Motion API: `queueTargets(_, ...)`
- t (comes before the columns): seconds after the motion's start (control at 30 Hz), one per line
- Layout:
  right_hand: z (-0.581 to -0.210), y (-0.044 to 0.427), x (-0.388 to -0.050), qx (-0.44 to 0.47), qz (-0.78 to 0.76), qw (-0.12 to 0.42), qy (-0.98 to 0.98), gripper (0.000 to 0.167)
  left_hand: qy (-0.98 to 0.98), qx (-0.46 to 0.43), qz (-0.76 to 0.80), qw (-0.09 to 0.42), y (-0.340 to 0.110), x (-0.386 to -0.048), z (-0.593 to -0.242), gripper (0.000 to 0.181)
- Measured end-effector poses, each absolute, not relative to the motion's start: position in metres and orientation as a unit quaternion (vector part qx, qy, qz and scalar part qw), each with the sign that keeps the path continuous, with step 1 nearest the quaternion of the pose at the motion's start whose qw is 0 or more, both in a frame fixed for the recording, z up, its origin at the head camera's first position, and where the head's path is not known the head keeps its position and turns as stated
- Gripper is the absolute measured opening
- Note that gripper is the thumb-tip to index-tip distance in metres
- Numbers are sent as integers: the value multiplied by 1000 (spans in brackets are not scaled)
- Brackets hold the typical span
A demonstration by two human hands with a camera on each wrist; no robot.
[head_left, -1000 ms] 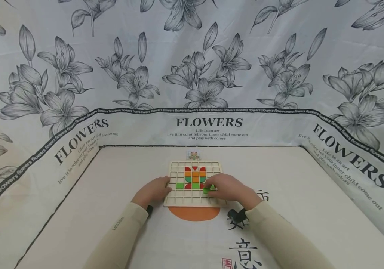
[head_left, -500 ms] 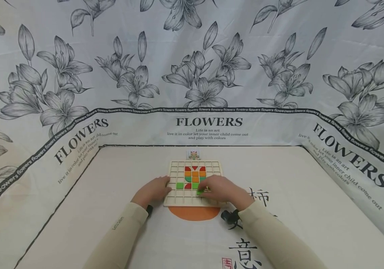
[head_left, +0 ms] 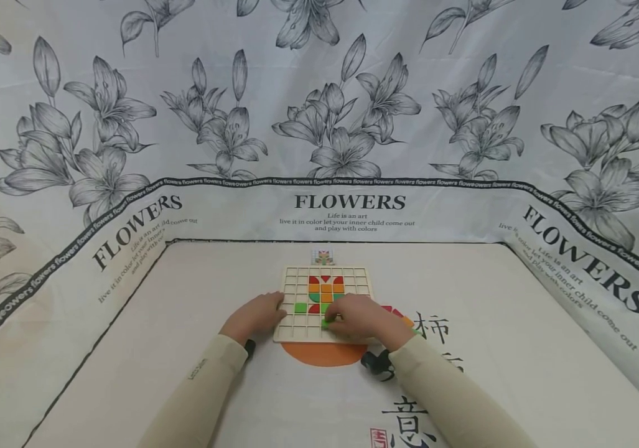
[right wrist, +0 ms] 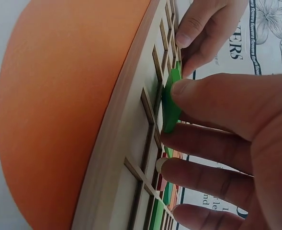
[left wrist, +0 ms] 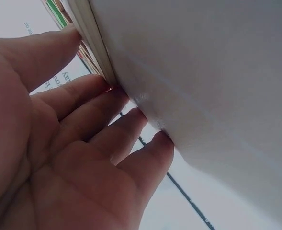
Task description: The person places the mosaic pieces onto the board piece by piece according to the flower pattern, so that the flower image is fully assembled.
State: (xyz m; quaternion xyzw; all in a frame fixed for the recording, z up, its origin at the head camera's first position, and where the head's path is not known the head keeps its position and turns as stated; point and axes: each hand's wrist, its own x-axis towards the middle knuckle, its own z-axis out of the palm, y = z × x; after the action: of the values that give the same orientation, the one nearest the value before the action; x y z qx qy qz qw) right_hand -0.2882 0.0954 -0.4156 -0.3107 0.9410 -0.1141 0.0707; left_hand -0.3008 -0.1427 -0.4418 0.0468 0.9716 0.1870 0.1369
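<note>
Near the far edge of the white cloth-covered surface (head_left: pixel 213 267), a flat green piece (right wrist: pixel 170 105) shifts left

The right hand (head_left: pixel 361 314) has a narrow grip, thumb and fingers pinching the piece, tilted, over the near rows of the pale wooden grid board (head_left: pixel 303 333), roughly midway between the surface's left and right edges. It has just moved leftward, exposing loose coloured pieces (head_left: pixel 407 321) by the board's right edge; the held piece seems not yet seated. The left hand (head_left: pixel 254 314), fingers extended, touches the board's left edge.
</note>
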Motion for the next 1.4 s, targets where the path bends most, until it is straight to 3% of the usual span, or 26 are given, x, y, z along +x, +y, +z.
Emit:
queueTargets(0.73, -421, 86, -298, -293, -97, 52, 950, 6, 971, 40, 192, 137, -142, -300, -441, 59)
queueTargets(1.4, -421, 94, -298, -307, -101, 32, 946, 6, 969, 30, 202, 139, -142, -296, -440, 59)
